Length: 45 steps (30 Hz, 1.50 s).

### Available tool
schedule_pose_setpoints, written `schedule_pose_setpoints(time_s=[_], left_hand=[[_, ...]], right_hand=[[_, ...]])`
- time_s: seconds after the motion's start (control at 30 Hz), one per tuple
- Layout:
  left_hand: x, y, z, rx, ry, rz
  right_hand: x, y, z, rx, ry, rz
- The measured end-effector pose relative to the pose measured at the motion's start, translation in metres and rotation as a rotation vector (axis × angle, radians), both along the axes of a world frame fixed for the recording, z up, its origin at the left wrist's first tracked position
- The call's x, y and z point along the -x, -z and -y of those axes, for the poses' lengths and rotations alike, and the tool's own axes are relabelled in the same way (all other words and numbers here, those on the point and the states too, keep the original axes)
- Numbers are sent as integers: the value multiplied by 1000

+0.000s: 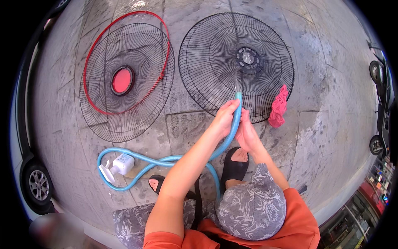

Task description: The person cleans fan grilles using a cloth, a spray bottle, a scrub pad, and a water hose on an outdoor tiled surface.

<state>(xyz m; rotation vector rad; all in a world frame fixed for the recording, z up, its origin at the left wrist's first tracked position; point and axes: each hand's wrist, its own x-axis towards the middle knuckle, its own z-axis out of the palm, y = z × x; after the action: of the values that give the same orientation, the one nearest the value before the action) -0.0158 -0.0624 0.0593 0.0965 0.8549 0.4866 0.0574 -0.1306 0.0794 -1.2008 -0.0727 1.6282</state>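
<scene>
My left hand [223,119] grips a blue water hose [235,119] near its end. Water pours from it towards the hub of a black wire fan guard [214,68] lying on wet paving. My right hand [247,133] is close against the hose's right side, its fingers partly hidden; whether it grips is unclear. A wrung pink cloth [278,107] rests over that guard's right edge. To the left lies a second wire fan guard [146,118] with a red centre disc [122,81]. A thin red ring [93,107] overlaps this guard.
A white pump bottle [124,164] lies on its side within a loop of the hose. My feet in black sandals [230,168] are just below my hands. A parked car's wheel [39,182] shows at far left, motorbikes [377,105] at far right, and shelves [377,180] at lower right.
</scene>
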Motion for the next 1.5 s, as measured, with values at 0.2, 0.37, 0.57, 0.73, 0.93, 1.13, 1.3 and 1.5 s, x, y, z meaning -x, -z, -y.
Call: schedule_pose_setpoints(time_s=[0.2,0.37,0.57,0.73,0.93,1.13,1.3,1.5], left_hand=[[35,54,-30,-109,-169,-139],[69,70,-45,150,-404,-9],[67,91,-37,-191,-366,-727],[59,93,-34,-294,-207,-1033],[69,76,-39,-208,-250,-610],[54,115,-27,-475,-267,-1190],[28,17,-29,48,-250,-108],[7,-20,1,-479,566,-337]], right_hand=[[42,-23,46,92,-693,-32],[44,-27,42,61,-954,-404],[44,-17,42,186,-496,-280],[44,-27,34,154,-506,-237],[44,-28,25,111,-479,-238],[53,-27,16,124,-494,-226],[36,-13,20,94,-239,-255],[13,-17,30,180,38,-189]])
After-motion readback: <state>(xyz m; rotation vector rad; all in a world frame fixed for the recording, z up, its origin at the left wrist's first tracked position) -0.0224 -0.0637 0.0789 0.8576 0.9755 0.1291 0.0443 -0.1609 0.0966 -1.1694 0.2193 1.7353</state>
